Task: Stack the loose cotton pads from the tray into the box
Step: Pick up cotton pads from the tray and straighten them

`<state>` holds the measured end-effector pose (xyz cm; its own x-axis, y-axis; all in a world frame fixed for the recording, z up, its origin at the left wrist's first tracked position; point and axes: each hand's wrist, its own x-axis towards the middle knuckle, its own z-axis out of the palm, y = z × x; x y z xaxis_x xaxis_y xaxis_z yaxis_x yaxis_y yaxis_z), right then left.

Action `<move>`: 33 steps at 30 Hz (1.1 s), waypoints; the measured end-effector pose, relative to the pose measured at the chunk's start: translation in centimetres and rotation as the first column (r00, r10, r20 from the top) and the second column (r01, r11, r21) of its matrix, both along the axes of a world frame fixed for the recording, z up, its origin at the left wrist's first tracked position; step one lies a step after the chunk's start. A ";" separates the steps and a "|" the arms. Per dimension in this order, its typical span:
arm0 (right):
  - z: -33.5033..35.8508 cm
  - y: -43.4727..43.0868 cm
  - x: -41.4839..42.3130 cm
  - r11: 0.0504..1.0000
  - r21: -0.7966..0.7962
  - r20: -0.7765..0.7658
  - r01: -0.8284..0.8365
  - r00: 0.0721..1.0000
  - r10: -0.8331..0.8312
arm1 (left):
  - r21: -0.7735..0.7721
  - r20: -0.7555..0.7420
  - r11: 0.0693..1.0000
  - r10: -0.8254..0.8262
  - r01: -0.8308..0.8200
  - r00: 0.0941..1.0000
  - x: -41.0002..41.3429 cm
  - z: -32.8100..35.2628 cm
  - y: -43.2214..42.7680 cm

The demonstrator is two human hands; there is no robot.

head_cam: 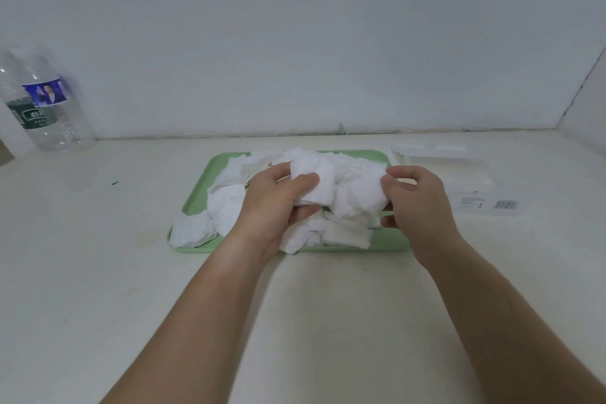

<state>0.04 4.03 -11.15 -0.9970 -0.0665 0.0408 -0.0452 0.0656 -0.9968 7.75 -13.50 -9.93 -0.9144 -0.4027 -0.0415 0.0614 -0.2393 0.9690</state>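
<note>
A pale green tray [193, 203] lies in the middle of the table under a heap of loose white cotton pads [226, 207]. Above the heap, my left hand [275, 203] grips a small stack of pads [316, 184] between thumb and fingers. My right hand [416, 203] pinches the edge of another pad [364, 193] at the heap's right side. The clear plastic box [465, 184] sits to the right of the tray, its lid open toward the wall; some white pads seem to lie inside.
Two clear water bottles [49, 108] stand at the far left by the wall. The white wall runs along the table's back edge and a side wall closes the right corner. A small blue-green speck [114, 183] marks the table at left.
</note>
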 end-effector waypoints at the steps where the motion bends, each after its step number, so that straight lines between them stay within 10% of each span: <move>1: 0.1 0.0 0.1 0.998 -0.048 0.027 -0.030 0.999 0.032 | 0.000 0.001 1.000 -0.003 0.003 1.000 0.0 0.0 0.0; 9: 2.0 0.0 1.9 0.796 -0.438 -0.107 -0.419 0.903 0.417 | -0.054 -0.021 0.995 -0.090 0.088 0.996 0.1 -0.1 0.2; 15: 1.4 -0.3 1.8 0.935 -0.111 -0.218 -0.337 0.926 0.308 | -0.100 -0.048 0.971 -0.221 0.216 0.974 0.2 -0.1 0.6; 33: 1.4 -0.4 2.0 0.979 0.205 -0.438 -0.002 0.894 0.094 | -0.196 -0.073 0.946 -0.275 0.257 0.959 -0.1 -0.6 2.0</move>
<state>2.01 3.68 -9.73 -0.8730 -0.1661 0.4586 -0.4869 0.2421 -0.8392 7.69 -11.52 -10.48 -0.9850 -0.1363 0.1055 0.1170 -0.0797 0.9899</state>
